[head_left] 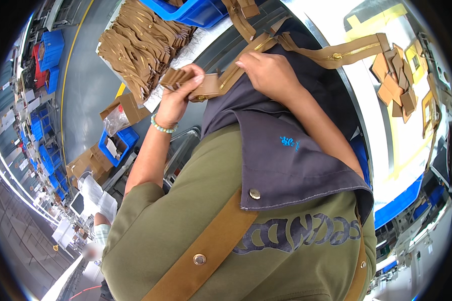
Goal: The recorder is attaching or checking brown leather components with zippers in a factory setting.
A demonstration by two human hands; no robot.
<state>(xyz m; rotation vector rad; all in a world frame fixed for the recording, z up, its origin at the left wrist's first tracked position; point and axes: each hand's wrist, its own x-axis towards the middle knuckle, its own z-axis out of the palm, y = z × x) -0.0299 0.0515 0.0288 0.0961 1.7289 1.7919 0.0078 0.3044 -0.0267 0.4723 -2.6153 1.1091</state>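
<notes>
A person in an olive-green top and dark grey apron (296, 135) handles a long brown strip with a gold-toned metal zipper (231, 76) over the lap. The left hand (182, 90), a pale beaded bracelet (163, 126) at its wrist, pinches folded brown layers at the strip's lower end. The right hand (272, 74), apart from the left, bends against the strip farther up; its fingertips are partly hidden, so whether it grips cannot be told. Another brown zippered strip (351, 54) extends rightward onto a white work surface (381, 135), near a loose heap of flat brown pieces (398, 80). At upper left, a thick pile of brown zippered strips (135, 42) lies beside a blue plastic bin (201, 17).
</notes>
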